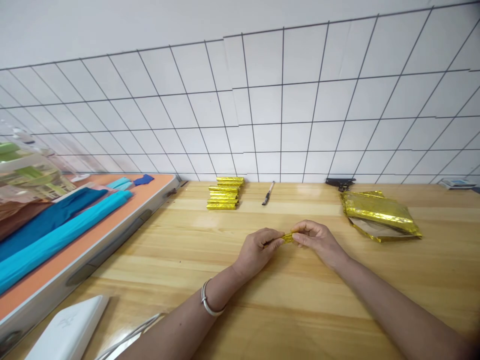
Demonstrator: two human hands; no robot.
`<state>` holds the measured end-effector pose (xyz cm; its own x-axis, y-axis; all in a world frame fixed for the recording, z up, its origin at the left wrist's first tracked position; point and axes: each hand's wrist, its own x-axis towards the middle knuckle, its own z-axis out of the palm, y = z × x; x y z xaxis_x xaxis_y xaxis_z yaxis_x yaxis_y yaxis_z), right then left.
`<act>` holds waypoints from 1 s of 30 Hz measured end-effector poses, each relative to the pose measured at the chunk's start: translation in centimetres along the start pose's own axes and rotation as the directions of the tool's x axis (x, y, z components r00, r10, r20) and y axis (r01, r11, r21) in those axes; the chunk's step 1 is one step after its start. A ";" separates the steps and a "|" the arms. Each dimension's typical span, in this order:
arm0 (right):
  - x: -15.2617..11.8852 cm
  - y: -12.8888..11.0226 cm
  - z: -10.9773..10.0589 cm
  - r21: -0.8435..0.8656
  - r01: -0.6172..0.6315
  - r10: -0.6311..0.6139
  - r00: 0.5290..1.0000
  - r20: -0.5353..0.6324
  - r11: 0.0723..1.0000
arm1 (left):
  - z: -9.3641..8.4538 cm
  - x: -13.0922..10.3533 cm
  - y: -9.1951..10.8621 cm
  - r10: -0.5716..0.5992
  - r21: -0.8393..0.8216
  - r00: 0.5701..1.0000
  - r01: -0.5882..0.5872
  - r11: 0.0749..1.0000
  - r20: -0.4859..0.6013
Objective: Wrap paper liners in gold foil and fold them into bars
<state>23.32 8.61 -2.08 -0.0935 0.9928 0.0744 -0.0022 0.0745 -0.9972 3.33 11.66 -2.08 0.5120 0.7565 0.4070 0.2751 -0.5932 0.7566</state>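
Between my two hands, over the middle of the wooden table, is a narrow folded strip of gold foil paper (288,238). The fingers of my left hand (260,248) are closed on its left end. My right hand (317,240) pinches the right end between thumb and fingers. Only the strip's short middle part shows; my fingers cover its ends. Farther back lies a row of several folded gold foil strips (225,194). A stack of gold foil sheets (378,215) rests to the right of my right hand, with a brownish underside showing.
A pen (268,194) and a black clip-like object (340,183) lie near the tiled wall (300,100). At left, an orange-topped case (112,220) carries blue cloth (67,235). In front of it are a white box-shaped device (67,330) and a cable (129,335).
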 end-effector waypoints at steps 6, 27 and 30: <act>0.1 -0.1 0.1 -0.031 0.007 -0.007 1.000 -0.018 0.999 | 0.0 -0.1 -0.3 -0.007 0.019 1.000 0.006 1.000 0.009; 0.5 0.5 -0.9 0.024 0.049 -0.043 0.976 -0.216 0.999 | -0.1 0.5 -1.6 -0.298 -0.373 0.945 0.232 0.899 -0.131; 0.7 0.8 -1.2 0.038 0.046 -0.036 0.971 -0.238 0.998 | -0.3 0.6 -1.8 -0.309 -0.462 0.941 0.215 0.860 -0.137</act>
<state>24.40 9.49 -2.80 0.1462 0.9832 0.1092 -0.0447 0.1168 -0.9922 2.93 13.28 -3.04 0.2853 0.9330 0.2192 -0.0294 -0.2201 0.9750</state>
